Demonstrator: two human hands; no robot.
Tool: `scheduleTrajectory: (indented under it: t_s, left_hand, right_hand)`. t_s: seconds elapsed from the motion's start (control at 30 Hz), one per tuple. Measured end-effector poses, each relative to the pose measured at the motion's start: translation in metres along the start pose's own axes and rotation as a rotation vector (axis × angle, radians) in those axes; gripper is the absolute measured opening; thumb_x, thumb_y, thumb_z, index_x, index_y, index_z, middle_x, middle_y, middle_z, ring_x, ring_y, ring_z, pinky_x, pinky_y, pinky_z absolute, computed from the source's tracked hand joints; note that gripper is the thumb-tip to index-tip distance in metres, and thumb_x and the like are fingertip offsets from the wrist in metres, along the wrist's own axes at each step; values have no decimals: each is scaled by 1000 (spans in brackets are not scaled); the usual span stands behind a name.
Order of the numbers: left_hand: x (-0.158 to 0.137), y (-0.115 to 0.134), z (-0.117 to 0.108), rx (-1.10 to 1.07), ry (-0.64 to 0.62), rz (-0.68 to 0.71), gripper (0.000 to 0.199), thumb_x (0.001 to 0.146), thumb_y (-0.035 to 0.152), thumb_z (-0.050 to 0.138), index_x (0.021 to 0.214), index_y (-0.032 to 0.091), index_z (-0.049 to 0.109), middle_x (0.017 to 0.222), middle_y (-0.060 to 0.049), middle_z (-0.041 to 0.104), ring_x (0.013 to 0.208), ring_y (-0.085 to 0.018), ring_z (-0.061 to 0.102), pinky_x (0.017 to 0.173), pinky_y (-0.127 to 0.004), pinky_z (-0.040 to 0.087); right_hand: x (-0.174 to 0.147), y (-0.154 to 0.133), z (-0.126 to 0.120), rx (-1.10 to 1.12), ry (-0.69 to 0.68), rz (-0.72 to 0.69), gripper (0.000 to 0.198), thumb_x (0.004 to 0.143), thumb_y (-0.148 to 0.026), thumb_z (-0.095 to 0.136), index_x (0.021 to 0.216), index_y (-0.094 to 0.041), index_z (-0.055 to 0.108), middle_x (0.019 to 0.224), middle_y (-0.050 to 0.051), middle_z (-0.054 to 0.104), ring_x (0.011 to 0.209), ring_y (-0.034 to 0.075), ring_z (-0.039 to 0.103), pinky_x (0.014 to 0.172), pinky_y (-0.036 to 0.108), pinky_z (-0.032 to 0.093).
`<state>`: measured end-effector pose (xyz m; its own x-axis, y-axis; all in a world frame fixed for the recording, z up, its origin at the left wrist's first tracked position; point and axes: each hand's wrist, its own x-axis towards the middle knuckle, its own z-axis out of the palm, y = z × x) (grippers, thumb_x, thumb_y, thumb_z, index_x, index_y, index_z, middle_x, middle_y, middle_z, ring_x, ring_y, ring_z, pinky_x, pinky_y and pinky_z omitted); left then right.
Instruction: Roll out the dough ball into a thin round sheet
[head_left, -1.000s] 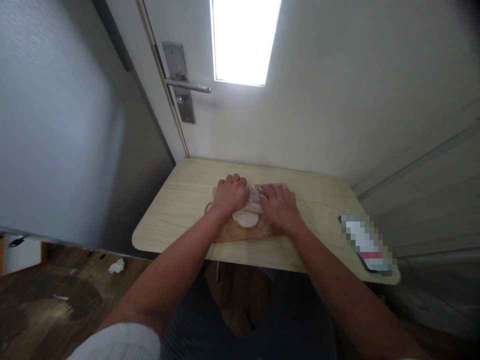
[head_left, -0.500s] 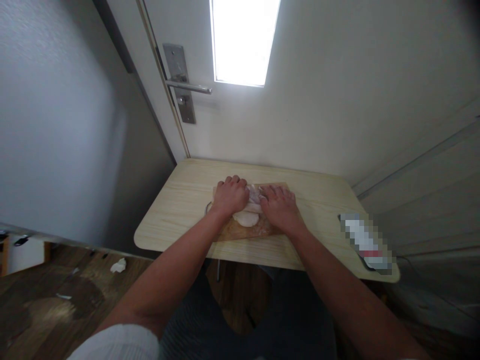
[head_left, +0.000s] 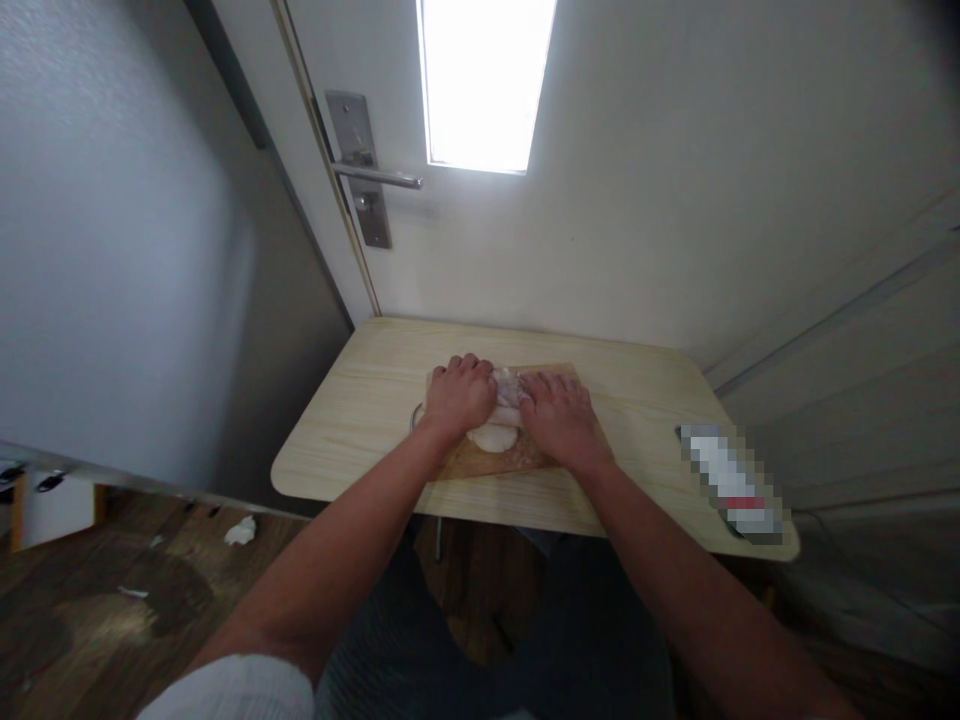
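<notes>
Pale wood-grain worktop (head_left: pixel 330 440) bears a cutting board (head_left: pixel 525 461) with whitish dough (head_left: pixel 495 439), flanked by left hand (head_left: pixel 463 392) and right hand (head_left: pixel 560 412), grip indeterminable; apparent pressing-out step seemingly calls for even pressure next.

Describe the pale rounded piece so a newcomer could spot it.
On the light wooden table lies a brown board. In the picture, below the gap between left hand and right hand, the pale piece rests on it; its curved near edge differs from the board's straight one.

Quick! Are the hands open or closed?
Left hand: curled at the pale roll; grip can't be told.
Right hand: at its other end; grip can't be told.
</notes>
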<state>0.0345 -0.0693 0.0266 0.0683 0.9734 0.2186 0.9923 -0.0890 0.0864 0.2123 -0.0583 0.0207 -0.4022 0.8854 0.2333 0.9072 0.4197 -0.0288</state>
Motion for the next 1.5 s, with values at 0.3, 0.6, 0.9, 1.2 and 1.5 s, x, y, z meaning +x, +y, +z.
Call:
scheduleTrajectory:
  t_s: [0.3, 0.6, 0.9, 1.2, 1.5]
  left_hand:
    - [-4, 2, -3, -17, -23, -18, 36, 101, 34, 33, 121, 23, 61, 121, -11, 61, 114, -29, 52, 91, -45, 43]
    - [-9, 3, -3, -12, -16, -21, 36, 101, 35, 33, 122, 24, 61, 119, -11, 62, 112, -29, 52, 89, -45, 44]
    - [-15, 5, -5, -21, -43, -47, 37, 102, 37, 33, 124, 25, 60, 123, -11, 61, 116, -29, 51, 93, -45, 42]
    - [-22, 5, -4, -9, 18, -24, 35, 101, 35, 34, 121, 24, 61, 116, -10, 62, 111, -29, 53, 92, -46, 41]
    - [-27, 6, -4, -7, 29, -30, 35, 100, 35, 36, 122, 23, 61, 117, -9, 63, 110, -29, 53, 92, -45, 41]
  right_hand:
    - [-5, -4, -2, -28, -23, 20, 44, 99, -34, 37, 136, -21, 57, 137, 12, 59, 124, 31, 46, 100, 47, 29]
    - [-7, -4, 5, -10, -3, 35, 45, 100, -36, 35, 137, -21, 57, 137, 11, 60, 126, 32, 46, 102, 48, 27]
    - [-12, -5, 6, -12, 13, 38, 44, 99, -35, 36, 135, -22, 59, 137, 10, 60, 125, 32, 46, 102, 48, 26]
    - [-18, -9, 1, 15, 20, 41, 44, 100, -36, 35, 134, -21, 59, 136, 10, 61, 123, 31, 47, 103, 46, 24]
    - [-25, -11, 2, 19, 68, 38, 42, 101, -36, 36, 129, -21, 62, 133, 11, 63, 119, 30, 49, 101, 44, 26]
